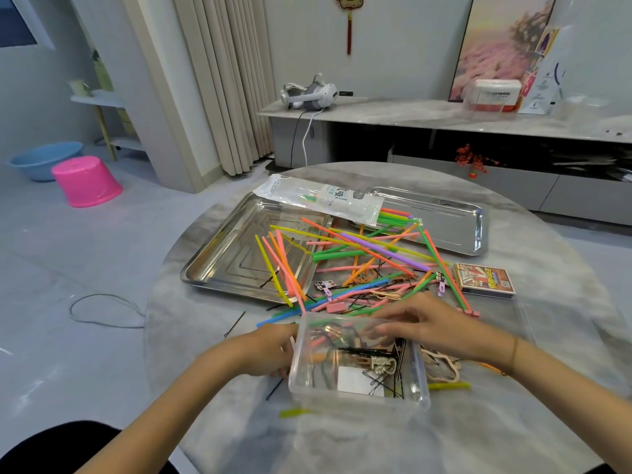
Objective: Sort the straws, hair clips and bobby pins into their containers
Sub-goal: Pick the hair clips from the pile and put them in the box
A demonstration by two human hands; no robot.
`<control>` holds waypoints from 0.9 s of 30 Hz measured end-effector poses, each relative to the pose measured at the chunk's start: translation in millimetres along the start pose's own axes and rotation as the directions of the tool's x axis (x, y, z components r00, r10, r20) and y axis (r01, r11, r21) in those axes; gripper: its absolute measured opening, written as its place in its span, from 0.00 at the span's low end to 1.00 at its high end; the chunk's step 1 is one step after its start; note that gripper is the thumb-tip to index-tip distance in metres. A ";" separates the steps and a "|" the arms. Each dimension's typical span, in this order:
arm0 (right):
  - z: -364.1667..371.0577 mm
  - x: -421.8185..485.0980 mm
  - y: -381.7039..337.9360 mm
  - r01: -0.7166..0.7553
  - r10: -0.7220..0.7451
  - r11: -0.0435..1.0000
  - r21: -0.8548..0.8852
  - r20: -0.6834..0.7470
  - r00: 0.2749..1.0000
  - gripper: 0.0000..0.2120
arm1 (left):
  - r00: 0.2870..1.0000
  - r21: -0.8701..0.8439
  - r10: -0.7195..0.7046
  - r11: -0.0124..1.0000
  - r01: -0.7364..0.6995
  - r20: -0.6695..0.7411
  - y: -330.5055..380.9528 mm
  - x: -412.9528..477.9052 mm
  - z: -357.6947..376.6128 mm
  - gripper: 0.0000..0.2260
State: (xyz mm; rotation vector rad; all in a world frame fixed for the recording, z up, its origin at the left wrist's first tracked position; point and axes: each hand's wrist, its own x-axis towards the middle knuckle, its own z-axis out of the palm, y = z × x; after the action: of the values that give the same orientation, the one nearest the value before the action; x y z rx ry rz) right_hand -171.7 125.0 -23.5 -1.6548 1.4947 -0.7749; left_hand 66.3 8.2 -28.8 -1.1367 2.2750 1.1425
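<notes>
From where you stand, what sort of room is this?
Most likely a home living room: a long low cabinet along the wall with a framed picture standing on it, floor-length curtains, and a round table strewn with straws near a clear box.

Grey table (513, 422): left tray (232, 261), right tray (455, 227), straws (386, 250), bobby pins (235, 323), card pack (484, 280).

Left hand (268, 350) fingertips hidden behind clear box (359, 395); box contents blurred.

A home living room: curtains (225, 80), low media console (444, 121), framed picture (496, 46).
</notes>
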 end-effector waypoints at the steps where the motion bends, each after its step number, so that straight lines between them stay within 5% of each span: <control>1: -0.3 0.5 -0.3 0.002 -0.002 1.000 -0.003 -0.012 1.000 0.09 | 1.000 0.009 0.003 1.000 -0.003 0.001 0.9 -0.5 -0.3 0.15; 6: -0.9 5.0 -3.8 0.004 -0.007 0.999 -0.033 -0.083 0.997 0.08 | 0.999 -0.235 -0.030 0.972 0.021 -0.037 4.4 -7.0 -4.9 0.07; 8: 1.8 8.2 -3.9 0.005 -0.011 0.998 -0.064 -0.104 0.994 0.08 | 0.996 -0.397 -0.071 0.917 0.045 -0.050 5.7 -14.1 -9.6 0.15; 13: 14.1 18.9 -15.6 0.038 -0.012 0.993 0.112 -0.223 0.975 0.07 | 0.997 -0.752 -0.068 0.655 0.080 0.047 1.8 -26.3 -27.3 0.35; 18: 38.6 34.2 -31.7 0.053 -0.020 0.995 0.083 -0.357 0.934 0.07 | 0.996 -0.891 -0.087 0.454 0.016 -0.026 -7.9 -37.2 -43.7 0.30; 23: 63.6 42.7 -34.5 -0.023 0.034 0.999 0.032 -0.409 0.912 0.07 | 0.947 -0.894 -0.247 0.441 -0.078 -0.204 -28.2 -31.7 -29.3 0.22; 27: 74.5 43.0 -40.5 0.015 -0.006 0.999 0.040 -0.213 0.977 0.13 | 0.889 -0.855 -0.353 0.513 -0.078 -0.292 -47.8 -32.2 -30.6 0.17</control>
State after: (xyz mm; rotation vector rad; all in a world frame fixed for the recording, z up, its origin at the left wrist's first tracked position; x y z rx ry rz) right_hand -82.2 93.6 -30.6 -1.5896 1.6058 -1.0086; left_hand 125.0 -16.6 -14.8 -2.0782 1.7447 2.2552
